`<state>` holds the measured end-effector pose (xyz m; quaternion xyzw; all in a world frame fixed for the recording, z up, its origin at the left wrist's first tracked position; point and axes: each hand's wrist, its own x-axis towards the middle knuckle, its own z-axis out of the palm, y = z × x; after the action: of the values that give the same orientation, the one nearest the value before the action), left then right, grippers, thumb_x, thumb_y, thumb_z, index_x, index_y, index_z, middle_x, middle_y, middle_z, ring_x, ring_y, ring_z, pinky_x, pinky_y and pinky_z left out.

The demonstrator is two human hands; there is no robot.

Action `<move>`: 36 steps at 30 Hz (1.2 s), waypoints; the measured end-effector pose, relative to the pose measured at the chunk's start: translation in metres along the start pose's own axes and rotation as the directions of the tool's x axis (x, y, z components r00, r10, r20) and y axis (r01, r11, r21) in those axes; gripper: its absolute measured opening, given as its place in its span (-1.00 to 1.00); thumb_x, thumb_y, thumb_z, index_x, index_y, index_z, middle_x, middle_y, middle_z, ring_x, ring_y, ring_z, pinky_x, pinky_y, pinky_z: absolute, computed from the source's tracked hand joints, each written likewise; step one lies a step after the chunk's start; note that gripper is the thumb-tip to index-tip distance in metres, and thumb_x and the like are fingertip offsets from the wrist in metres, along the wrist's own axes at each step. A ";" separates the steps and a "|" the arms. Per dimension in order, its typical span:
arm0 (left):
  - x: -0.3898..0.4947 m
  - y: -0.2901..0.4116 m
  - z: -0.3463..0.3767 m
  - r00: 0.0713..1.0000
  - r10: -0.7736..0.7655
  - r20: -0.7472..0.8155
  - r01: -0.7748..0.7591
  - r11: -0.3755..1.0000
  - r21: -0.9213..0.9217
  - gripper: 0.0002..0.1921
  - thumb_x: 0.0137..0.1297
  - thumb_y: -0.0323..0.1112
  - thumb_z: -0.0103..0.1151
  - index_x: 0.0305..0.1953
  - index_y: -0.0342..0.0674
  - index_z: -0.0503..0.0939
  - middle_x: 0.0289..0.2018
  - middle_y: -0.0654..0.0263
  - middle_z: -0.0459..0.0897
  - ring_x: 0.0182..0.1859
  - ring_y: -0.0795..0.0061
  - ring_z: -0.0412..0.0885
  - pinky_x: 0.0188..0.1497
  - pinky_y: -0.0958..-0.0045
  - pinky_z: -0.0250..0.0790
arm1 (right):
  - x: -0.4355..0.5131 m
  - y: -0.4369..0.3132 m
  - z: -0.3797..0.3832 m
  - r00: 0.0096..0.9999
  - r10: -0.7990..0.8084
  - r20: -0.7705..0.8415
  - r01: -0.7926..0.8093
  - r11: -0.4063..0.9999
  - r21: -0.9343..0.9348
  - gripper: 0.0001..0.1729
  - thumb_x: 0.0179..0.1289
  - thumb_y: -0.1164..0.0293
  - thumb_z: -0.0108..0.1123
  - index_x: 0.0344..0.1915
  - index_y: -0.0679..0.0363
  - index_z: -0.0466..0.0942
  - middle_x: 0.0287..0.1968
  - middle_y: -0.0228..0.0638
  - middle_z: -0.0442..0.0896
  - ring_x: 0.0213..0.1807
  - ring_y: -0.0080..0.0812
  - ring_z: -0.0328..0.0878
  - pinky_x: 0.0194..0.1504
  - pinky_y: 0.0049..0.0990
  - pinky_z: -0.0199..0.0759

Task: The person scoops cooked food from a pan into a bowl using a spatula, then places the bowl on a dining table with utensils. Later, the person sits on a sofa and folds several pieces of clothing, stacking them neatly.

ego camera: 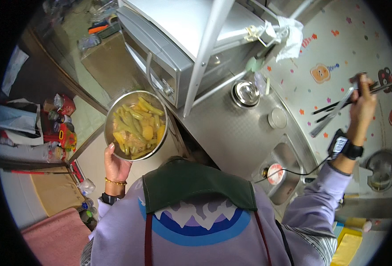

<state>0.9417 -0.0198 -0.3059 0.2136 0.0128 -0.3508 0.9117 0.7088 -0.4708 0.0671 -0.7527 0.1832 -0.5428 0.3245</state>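
My left hand (117, 164) grips a round metal bowl (165, 133) by its near rim, thumb on the edge. Cooked food (137, 124) fills the bowl, with long green beans and yellow chunks that look like potato. On the far right, my right hand (362, 108) is raised by the decorated wall and closed around several dark chopsticks (329, 108). A flat, shiny utensil (329, 116) sticks out along with them; its exact kind is unclear. Part of a brown object at the fingers is hidden by the hand.
A silver microwave oven (162, 50) stands behind the bowl, beside a metal rack post (206, 56). On the steel counter (215, 123) are a lidded metal pot (245, 94) and a small bowl (277, 118). The sink (287, 186) holds a patterned dish (276, 174).
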 end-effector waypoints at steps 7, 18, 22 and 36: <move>0.007 0.009 -0.019 1.000 -0.008 -0.007 0.008 0.998 0.054 -0.43 0.17 -0.14 0.07 0.19 -0.21 0.27 0.17 0.25 0.36 0.23 0.26 0.29 0.29 0.10 0.09 | -0.146 0.071 0.068 0.876 0.473 0.092 -0.481 0.848 0.224 -0.88 0.22 0.39 0.13 -0.37 0.14 0.38 -0.54 -0.43 0.42 -0.73 -0.65 0.22 -0.66 -0.69 0.19; 0.018 0.026 -0.053 0.994 -0.096 0.045 0.092 0.992 0.088 -0.44 0.20 -0.12 0.00 0.20 -0.23 0.26 0.18 0.23 0.36 0.22 0.26 0.30 0.29 0.16 0.08 | -0.250 0.095 0.132 0.648 0.717 0.257 -0.747 0.532 0.398 -0.87 0.25 0.41 0.07 -0.34 0.15 0.30 -0.55 -0.27 0.45 -0.65 -0.52 0.39 -0.71 -0.68 0.08; 0.020 0.031 -0.061 0.994 -0.097 0.054 0.093 0.993 0.072 -0.45 0.19 -0.14 0.01 0.18 -0.24 0.28 0.16 0.21 0.38 0.21 0.25 0.31 0.29 0.15 0.08 | -0.262 0.096 0.141 0.616 0.746 0.253 -0.770 0.504 0.390 -0.87 0.26 0.39 0.08 -0.34 0.17 0.33 -0.53 -0.31 0.45 -0.64 -0.57 0.37 -0.70 -0.72 0.07; 0.005 0.025 -0.039 0.960 0.039 -0.276 -0.028 0.999 0.044 -0.42 0.15 -0.13 0.09 0.18 -0.23 0.28 0.15 0.21 0.38 0.20 0.23 0.32 0.27 0.09 0.12 | -0.263 0.160 0.164 0.361 0.720 0.593 -0.912 0.141 0.385 -0.86 0.26 0.45 0.07 -0.20 0.22 0.41 -0.57 -0.42 0.37 -0.68 -0.69 0.15 -0.69 -0.73 0.00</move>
<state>0.9668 0.0096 -0.3329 0.2788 0.1294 -0.3022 0.9023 0.7837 -0.3733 -0.2594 -0.4155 0.3114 -0.1899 0.8333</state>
